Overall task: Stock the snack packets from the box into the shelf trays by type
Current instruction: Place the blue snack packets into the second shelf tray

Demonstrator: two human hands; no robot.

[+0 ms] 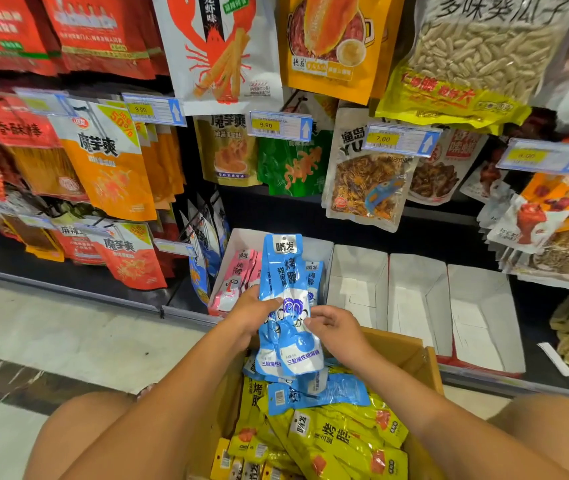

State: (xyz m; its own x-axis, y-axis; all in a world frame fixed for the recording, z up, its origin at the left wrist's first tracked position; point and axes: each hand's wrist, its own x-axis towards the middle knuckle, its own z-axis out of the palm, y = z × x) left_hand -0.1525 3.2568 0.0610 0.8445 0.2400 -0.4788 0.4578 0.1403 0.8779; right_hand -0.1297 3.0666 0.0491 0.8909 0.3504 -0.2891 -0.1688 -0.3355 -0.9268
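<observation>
Head view: looking down at the foot of the shelf.
Left hand [252, 313]: clamped on the bundle [288, 306] of blue packets, with the thumb across the front and the fingers hidden behind.
Right hand [336, 329]: pinching the bundle's right edge, thumb and fingertips on the film.
Bundle: upright, held over the box's far end and in front of the tray. Its top reaches up across the tray's mouth, and I can't tell whether it touches the tray.
Box [411, 344]: open cardboard, sitting between the person's knees.
Yellow packets [338, 434]: heaped in the near part of the box.
Loose blues [317, 393]: lying on the yellows at the far end, right under the bundle.
Tray [324, 247]: white, first in the row on the bottom shelf.
Pink packets [231, 282]: standing in the tray's left side.
Shelved blues [314, 275]: standing in the tray's right side, just behind the bundle.
White trays [418, 296]: three more, side by side to the right.
Hung bags [113, 161]: rows of them above, with price tags [153, 109] clipped in front.
</observation>
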